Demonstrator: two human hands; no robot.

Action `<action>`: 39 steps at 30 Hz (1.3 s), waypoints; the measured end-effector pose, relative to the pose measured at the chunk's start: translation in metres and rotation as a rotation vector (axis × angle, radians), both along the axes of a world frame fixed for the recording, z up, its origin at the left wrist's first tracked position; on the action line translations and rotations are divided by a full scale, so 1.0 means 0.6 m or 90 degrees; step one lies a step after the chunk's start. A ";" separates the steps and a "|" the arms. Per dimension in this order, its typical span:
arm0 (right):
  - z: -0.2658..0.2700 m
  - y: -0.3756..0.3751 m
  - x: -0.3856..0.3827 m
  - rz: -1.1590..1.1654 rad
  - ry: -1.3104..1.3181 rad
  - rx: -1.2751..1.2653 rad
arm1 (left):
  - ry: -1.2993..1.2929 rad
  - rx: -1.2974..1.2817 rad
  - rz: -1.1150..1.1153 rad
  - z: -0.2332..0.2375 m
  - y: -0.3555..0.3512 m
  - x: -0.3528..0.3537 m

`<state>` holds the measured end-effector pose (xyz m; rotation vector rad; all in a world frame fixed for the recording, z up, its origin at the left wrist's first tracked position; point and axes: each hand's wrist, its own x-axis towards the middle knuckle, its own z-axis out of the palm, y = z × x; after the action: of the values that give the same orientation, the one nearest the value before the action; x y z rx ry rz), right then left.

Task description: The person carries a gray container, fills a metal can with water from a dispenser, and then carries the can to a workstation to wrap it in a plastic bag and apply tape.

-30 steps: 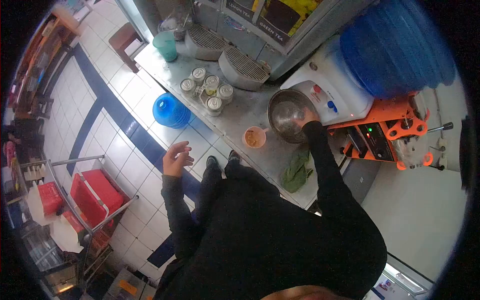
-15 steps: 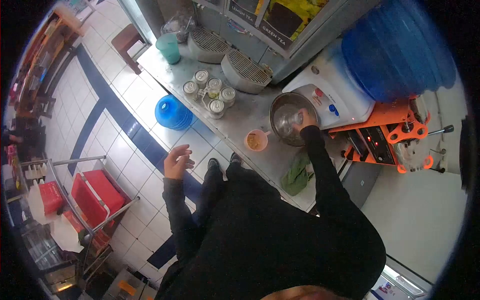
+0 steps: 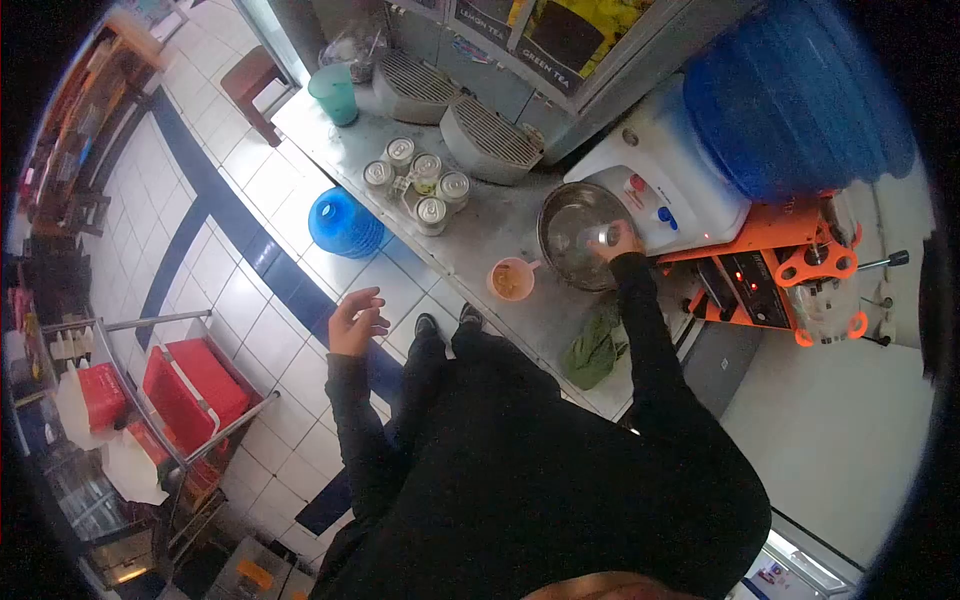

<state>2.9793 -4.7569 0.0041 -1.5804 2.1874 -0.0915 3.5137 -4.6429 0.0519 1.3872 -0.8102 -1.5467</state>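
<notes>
"While the right hand (image 3: 625, 241) reaches to the metal bowl (image 3: 575, 232), what do its fingers hold?"

"They are pinched on a small shiny object (image 3: 607, 236), too small to identify, right at the bowl's rim. The bowl spreads out just past the fingertips on the steel counter (image 3: 480, 225). Its far edge is tucked under the white water dispenser (image 3: 668, 190), which stands just beside the knuckles."

"What else lies around those fingers?"

"A pink cup (image 3: 510, 279) with an orange-brown filling stands across the bowl from them, near its rim. A green cloth (image 3: 595, 345) lies crumpled back along the sleeve, behind the wrist. An orange machine (image 3: 775, 275) sits behind the hand, next to the dispenser, and a big blue water jug (image 3: 795, 95) tops the dispenser."

"And the left hand (image 3: 357, 318)?"

"Empty, its fingers loosely spread and a little curled, it hangs over the tiled floor (image 3: 250, 290), well apart from the counter. Beyond its fingertips a blue bottle (image 3: 343, 222) stands on the floor. Farther on, a cluster of cans (image 3: 420, 185) sits on the counter."
</notes>
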 end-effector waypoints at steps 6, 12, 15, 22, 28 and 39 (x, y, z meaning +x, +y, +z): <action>0.032 0.007 0.014 -0.066 0.042 -0.011 | -0.016 0.021 0.003 0.000 0.000 -0.004; 0.045 0.002 0.018 -0.021 0.064 -0.029 | 0.003 0.005 0.007 0.003 0.004 0.000; 0.051 0.009 0.016 0.032 0.024 0.016 | 0.007 0.017 0.014 -0.004 0.003 0.002; 0.058 0.012 0.029 0.055 0.036 0.006 | -0.012 0.019 -0.017 0.006 -0.001 -0.007; 0.042 0.011 0.023 0.088 0.045 -0.014 | -0.007 0.023 0.000 0.003 -0.004 -0.004; 0.088 0.009 0.043 0.001 0.059 -0.028 | -0.003 0.028 -0.006 0.007 -0.009 0.001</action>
<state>3.0052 -4.7516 0.0568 -1.6406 2.2692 -0.0675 3.5143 -4.6485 0.0563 1.4206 -0.7905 -1.5771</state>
